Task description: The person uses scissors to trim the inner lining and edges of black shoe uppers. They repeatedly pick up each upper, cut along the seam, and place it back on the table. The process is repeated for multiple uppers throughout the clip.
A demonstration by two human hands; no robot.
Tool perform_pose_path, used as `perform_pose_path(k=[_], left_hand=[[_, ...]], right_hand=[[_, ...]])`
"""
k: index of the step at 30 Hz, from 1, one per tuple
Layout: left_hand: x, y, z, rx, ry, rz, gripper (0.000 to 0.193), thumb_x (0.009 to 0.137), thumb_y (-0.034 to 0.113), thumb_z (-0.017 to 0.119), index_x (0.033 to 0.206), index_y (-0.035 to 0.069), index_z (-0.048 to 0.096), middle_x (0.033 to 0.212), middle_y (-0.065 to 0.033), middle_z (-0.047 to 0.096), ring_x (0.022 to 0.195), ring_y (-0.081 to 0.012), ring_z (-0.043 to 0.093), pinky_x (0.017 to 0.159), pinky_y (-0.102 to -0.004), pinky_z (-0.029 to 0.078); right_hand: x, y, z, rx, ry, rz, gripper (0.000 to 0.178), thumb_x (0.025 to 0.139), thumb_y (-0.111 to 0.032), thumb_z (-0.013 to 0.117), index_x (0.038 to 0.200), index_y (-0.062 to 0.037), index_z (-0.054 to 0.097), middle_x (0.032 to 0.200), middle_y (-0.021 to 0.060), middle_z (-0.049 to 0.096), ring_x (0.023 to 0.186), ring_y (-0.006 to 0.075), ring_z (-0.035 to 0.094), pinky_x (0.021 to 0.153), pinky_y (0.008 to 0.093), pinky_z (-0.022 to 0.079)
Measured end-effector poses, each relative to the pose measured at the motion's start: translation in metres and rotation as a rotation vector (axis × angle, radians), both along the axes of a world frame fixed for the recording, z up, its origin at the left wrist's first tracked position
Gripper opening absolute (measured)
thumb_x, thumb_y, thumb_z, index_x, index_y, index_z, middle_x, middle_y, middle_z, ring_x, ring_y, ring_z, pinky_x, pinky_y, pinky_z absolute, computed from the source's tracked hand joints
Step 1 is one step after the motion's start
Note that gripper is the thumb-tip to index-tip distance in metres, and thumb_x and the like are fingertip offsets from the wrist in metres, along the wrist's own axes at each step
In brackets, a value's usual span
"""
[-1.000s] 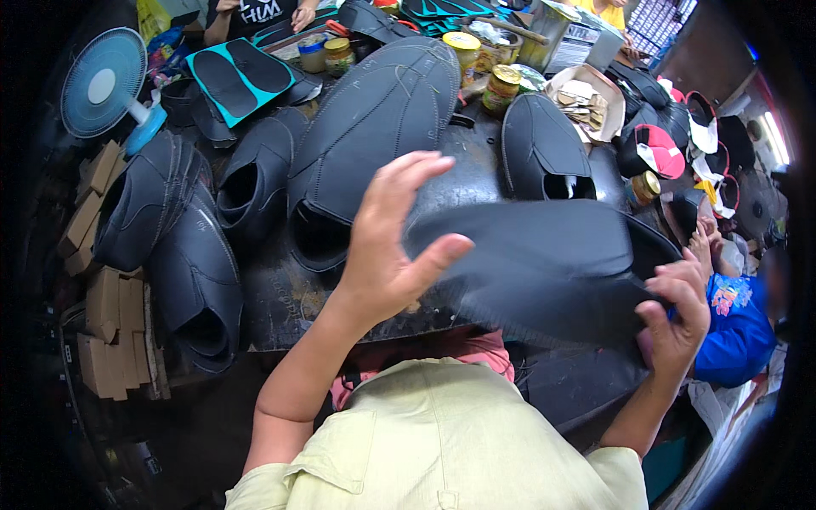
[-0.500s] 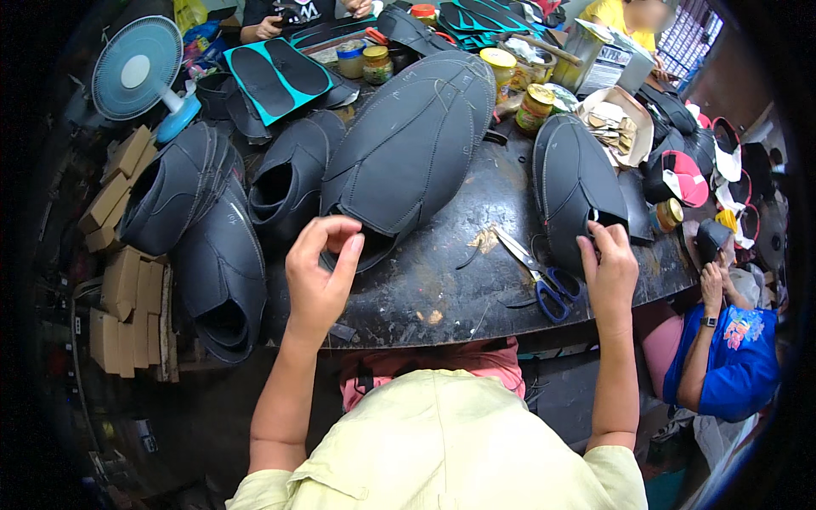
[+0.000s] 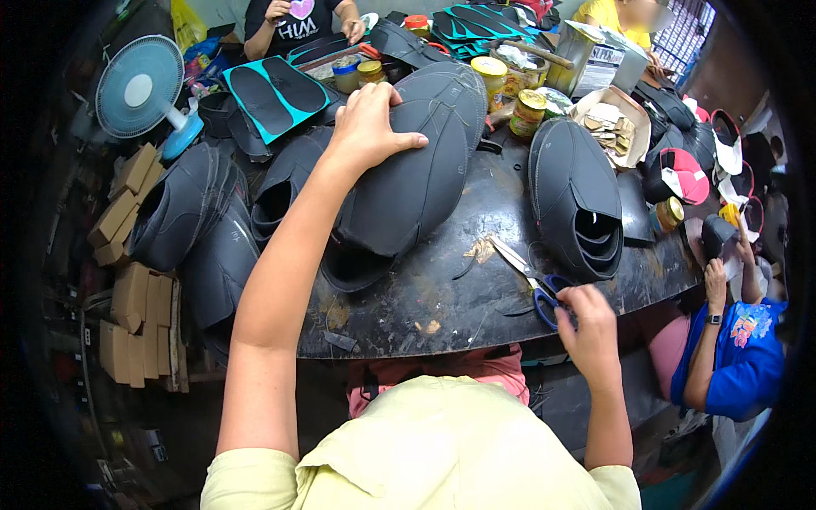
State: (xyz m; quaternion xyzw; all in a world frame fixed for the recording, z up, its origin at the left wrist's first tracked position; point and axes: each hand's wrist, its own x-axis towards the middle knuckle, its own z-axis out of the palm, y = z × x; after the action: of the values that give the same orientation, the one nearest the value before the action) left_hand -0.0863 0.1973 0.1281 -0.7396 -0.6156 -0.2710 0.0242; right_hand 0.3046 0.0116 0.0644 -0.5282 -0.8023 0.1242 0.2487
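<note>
Head view: apparently at the step of gripping a stitched black upper (image 3: 429, 174), at twelve o'clock from mid-view. Next, probably calls for a steady lift. Clasped by the left edge in left hand (image 3: 365, 132), with thumb on top and most of the piece toward four o'clock from those fingers. Near four o'clock, with right hand (image 3: 591, 327), bent over scissors (image 3: 533, 274) pointing toward ten; poorly seen there, so cannot tell if closed on them.

Scuffed dark tabletop (image 3: 404, 323) carries stitched black uppers (image 3: 571, 170) in stacks, blue-handled scissors (image 3: 513, 256) near front edge, yellow-lidded jars (image 3: 528, 117) and shallow tray (image 3: 639, 140) of brown scraps (image 3: 610, 127) toward back.
</note>
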Motion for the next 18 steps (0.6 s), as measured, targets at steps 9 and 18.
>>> perform_pose_path(k=[9,18], left_hand=[[0.001,-0.045,0.038,-0.506,-0.745,-0.447,0.037,0.092,0.021,0.08,0.118,0.0,0.064,0.101,-0.0024,0.07,0.089,-0.0072,0.065,0.081,-0.0227,0.055],[0.035,-0.107,-0.033,-0.769,-0.778,-0.495,0.028,0.097,0.02,0.074,0.113,-0.002,0.065,0.099,-0.0003,0.066,0.096,-0.0062,0.059,0.087,-0.0252,0.05]], right_hand=[[0.007,-0.001,-0.036,0.011,-0.108,-0.02,0.045,0.08,-0.005,0.074,0.123,0.0002,0.062,0.112,0.0183,0.063,0.106,0.0378,0.061,0.093,0.0463,0.049],[0.013,0.003,-0.037,-0.167,-0.143,-0.076,0.03,0.078,-0.006,0.075,0.106,0.001,0.065,0.097,0.0211,0.069,0.088,0.0417,0.066,0.081,0.0457,0.054]])
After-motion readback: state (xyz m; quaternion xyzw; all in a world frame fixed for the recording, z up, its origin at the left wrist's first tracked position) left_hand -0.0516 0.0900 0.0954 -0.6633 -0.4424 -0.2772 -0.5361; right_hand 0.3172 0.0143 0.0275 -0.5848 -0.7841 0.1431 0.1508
